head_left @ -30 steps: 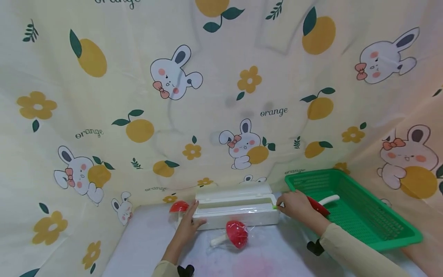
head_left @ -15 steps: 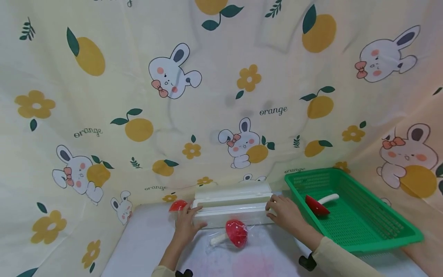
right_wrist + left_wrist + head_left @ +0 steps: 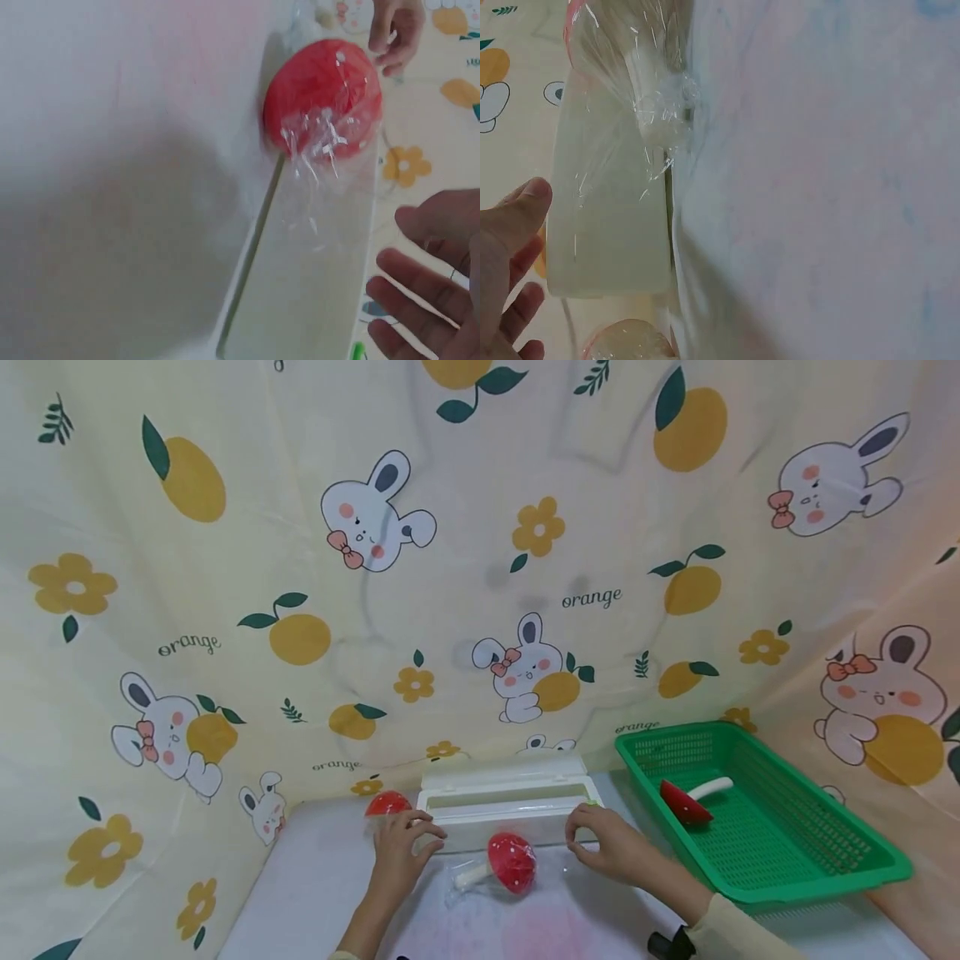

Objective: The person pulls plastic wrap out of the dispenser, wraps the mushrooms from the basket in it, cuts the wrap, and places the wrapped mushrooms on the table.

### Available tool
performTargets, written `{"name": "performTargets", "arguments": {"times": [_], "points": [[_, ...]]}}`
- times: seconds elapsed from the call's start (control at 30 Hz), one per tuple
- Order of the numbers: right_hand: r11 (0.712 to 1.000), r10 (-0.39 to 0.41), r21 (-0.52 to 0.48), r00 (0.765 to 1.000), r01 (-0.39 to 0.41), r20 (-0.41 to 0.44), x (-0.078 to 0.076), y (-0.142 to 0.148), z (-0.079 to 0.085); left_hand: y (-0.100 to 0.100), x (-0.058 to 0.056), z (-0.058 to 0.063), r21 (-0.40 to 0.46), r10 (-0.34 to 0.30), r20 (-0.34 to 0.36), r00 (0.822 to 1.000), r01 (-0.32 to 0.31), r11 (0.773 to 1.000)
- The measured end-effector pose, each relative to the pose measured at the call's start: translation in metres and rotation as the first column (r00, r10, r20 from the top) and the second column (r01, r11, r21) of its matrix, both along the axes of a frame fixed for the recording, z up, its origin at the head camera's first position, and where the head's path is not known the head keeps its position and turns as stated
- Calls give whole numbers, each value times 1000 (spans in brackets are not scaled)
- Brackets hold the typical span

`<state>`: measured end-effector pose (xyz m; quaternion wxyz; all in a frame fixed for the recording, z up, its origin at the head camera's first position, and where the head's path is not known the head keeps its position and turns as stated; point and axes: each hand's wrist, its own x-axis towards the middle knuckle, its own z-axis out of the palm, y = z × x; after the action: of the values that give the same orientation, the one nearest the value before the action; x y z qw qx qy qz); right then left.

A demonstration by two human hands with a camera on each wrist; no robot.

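Observation:
A white cling film dispenser box (image 3: 480, 837) lies across the table with its lid raised and a pale roll inside. My left hand (image 3: 401, 856) is at the box's left front corner, fingers bent and apart from the thumb. At the right front corner is my right hand (image 3: 615, 843); the right wrist view shows its fingers (image 3: 420, 292) spread, gripping nothing. A small green piece (image 3: 358, 350) sits at that end. In front of the box lies a red toy mushroom (image 3: 512, 863), wrapped in clear film. Another red mushroom (image 3: 387, 802) stands behind my left hand, partly hidden.
On the right stands a green plastic basket (image 3: 757, 852) holding a red mushroom (image 3: 686, 803) with a white stem. A patterned cloth (image 3: 450, 610) with rabbits and oranges hangs behind the white-covered table (image 3: 300, 893).
My right hand moved left from the green piece at the box's end, along the front, and then toward me. My left hand eased off the box's left end. The mushrooms have stayed put.

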<state>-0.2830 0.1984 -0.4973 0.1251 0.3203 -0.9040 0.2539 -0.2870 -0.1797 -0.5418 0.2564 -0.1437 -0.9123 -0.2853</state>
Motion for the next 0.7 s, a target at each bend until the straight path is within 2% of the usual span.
{"name": "performTargets", "arguments": {"times": [0.13, 0.23, 0.3, 0.4, 0.47, 0.57, 0.7], "points": [[990, 126, -74, 992, -124, 15, 8, -3, -6, 2, 2, 1, -1, -39, -3, 999, 39, 999], [973, 192, -118, 980, -196, -47, 12, -7, -14, 3, 6, 0, 10, -89, 53, 995, 88, 996], [958, 235, -142, 965, -250, -117, 13, -9, -20, 2, 8, -1, 12, -128, 86, 988, 127, 992], [943, 261, -164, 950, -288, -170, 15, -12, -28, 2, 12, -3, 18, -194, 108, 975, 194, 981], [945, 250, -178, 958, -273, -140, 17, -13, -32, 2, 14, -4, 22, -233, 106, 967, 232, 972], [953, 206, -226, 979, -203, -11, 20, -14, -35, 4, 15, -4, 47, -266, 140, 954, 262, 964], [937, 141, -341, 974, -73, 178, 16, -21, -40, 9, 13, -5, 97, -270, 222, 937, 255, 962]]}}
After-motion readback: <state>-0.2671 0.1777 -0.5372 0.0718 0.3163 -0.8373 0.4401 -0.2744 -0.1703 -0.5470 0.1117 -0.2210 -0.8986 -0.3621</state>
